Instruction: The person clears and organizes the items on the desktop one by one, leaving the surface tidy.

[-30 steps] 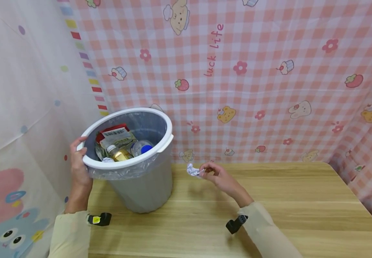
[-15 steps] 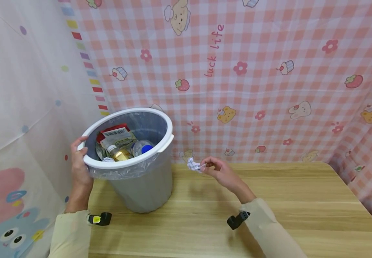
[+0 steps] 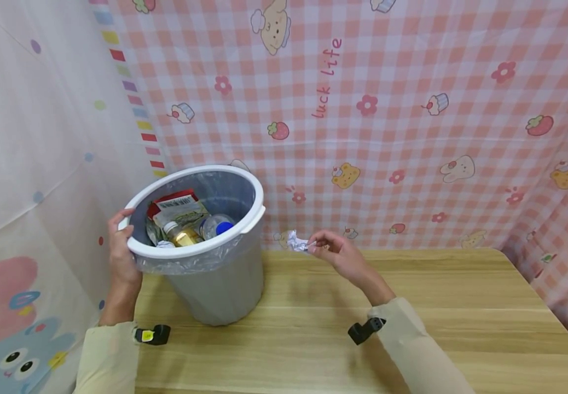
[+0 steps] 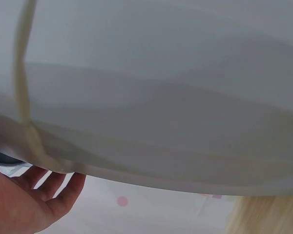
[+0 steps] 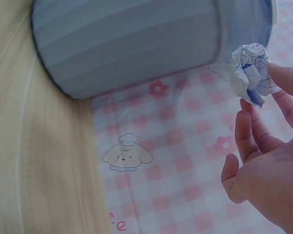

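Observation:
A grey trash can point(image 3: 220, 298) with a white rim and a clear plastic liner stands on the left part of the table. My left hand point(image 3: 123, 257) grips its rim on the left side, thumb inside and fingers outside. In the left wrist view the fingers point(image 4: 63, 197) lie along the can's edge. My right hand point(image 3: 345, 260) pinches a crumpled piece of paper point(image 3: 297, 242) between thumb and fingertips, in the air to the right of the can. Printed lines show on the paper ball point(image 5: 251, 73) in the right wrist view.
Inside the can lie a bottle of yellow liquid point(image 3: 184, 236), a clear bottle with a blue cap point(image 3: 215, 224) and a red and white packet point(image 3: 178, 205). The wooden table point(image 3: 441, 317) reaches right. A pink checked cloth point(image 3: 402, 137) hangs behind, a white one point(image 3: 57, 131) at left.
My right hand has risen a little with the crumpled paper and shifted slightly to the right. My left hand and the trash can have stayed in place.

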`<state>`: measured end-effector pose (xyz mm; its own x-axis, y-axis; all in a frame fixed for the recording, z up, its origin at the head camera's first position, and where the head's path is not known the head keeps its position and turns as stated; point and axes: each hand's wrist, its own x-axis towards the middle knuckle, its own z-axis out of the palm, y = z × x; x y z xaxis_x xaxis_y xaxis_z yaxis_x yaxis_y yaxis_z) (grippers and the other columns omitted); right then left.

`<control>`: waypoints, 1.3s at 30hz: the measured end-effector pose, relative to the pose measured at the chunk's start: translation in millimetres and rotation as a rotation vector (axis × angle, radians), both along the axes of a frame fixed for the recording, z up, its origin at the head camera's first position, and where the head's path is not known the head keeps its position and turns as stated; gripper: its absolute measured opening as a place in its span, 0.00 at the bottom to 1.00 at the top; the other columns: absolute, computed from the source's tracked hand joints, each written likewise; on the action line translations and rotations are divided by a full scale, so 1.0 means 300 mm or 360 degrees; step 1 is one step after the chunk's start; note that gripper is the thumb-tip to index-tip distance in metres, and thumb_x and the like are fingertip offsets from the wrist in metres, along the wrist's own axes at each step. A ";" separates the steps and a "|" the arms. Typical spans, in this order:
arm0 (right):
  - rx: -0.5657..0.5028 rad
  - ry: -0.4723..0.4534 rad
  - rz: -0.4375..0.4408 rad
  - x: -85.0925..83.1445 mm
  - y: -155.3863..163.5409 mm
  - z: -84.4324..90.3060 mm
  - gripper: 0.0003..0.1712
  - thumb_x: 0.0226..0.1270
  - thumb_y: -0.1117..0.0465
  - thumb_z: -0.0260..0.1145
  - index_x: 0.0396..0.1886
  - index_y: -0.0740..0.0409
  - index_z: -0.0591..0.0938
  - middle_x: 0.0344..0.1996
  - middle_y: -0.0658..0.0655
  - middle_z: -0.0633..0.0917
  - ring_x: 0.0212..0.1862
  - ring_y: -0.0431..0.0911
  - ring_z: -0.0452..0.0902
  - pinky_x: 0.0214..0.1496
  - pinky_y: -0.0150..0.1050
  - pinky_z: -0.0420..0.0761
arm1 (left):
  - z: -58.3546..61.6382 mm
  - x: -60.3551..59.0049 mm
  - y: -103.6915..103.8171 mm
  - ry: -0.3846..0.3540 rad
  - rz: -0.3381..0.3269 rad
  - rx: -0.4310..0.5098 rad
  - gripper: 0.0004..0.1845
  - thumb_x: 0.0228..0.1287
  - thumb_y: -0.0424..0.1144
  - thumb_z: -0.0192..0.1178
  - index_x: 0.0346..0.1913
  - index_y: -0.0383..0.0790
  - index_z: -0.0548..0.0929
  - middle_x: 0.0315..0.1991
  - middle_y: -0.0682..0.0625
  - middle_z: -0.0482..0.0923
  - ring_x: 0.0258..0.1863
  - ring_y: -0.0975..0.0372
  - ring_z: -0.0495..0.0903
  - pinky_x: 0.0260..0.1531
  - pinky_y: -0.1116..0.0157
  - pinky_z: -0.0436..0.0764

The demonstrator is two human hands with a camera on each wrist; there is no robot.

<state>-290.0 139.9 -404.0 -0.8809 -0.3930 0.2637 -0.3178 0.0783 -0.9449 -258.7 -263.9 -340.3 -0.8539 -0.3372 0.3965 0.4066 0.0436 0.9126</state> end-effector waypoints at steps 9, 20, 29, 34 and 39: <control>-0.0016 0.0033 0.0008 0.005 0.002 0.048 0.09 0.72 0.61 0.61 0.47 0.61 0.78 0.41 0.54 0.79 0.42 0.45 0.75 0.45 0.37 0.75 | 0.002 0.000 0.002 -0.0003 0.0004 0.0006 0.23 0.74 0.43 0.34 0.69 0.48 0.62 0.72 0.51 0.54 0.67 0.57 0.57 0.72 0.58 0.56; -0.0087 0.0082 0.0042 0.001 -0.001 0.094 0.09 0.72 0.64 0.61 0.47 0.62 0.77 0.41 0.55 0.78 0.42 0.44 0.76 0.47 0.36 0.78 | 0.004 0.002 0.003 -0.0010 0.0006 0.0003 0.23 0.74 0.43 0.34 0.69 0.48 0.62 0.72 0.51 0.54 0.67 0.57 0.57 0.72 0.59 0.56; -0.0086 0.0124 0.0039 0.001 -0.016 0.154 0.08 0.72 0.62 0.61 0.46 0.60 0.77 0.40 0.55 0.78 0.36 0.43 0.72 0.37 0.34 0.72 | -0.001 -0.002 0.002 0.0036 0.0032 0.0020 0.23 0.73 0.41 0.33 0.68 0.45 0.64 0.72 0.50 0.56 0.68 0.57 0.57 0.71 0.59 0.54; -0.0120 0.0157 0.0048 -0.002 -0.025 0.194 0.06 0.72 0.63 0.60 0.46 0.60 0.77 0.40 0.55 0.76 0.39 0.44 0.72 0.40 0.34 0.72 | -0.003 -0.004 0.002 0.0017 0.0033 0.0017 0.23 0.74 0.42 0.34 0.69 0.46 0.63 0.72 0.50 0.55 0.68 0.57 0.57 0.72 0.58 0.53; -0.0165 0.0177 0.0075 -0.004 -0.036 0.237 0.05 0.72 0.64 0.60 0.45 0.58 0.77 0.39 0.54 0.76 0.40 0.44 0.72 0.42 0.34 0.73 | -0.004 -0.004 0.001 -0.0006 0.0032 0.0007 0.24 0.74 0.43 0.34 0.69 0.47 0.63 0.73 0.50 0.54 0.68 0.56 0.56 0.73 0.57 0.53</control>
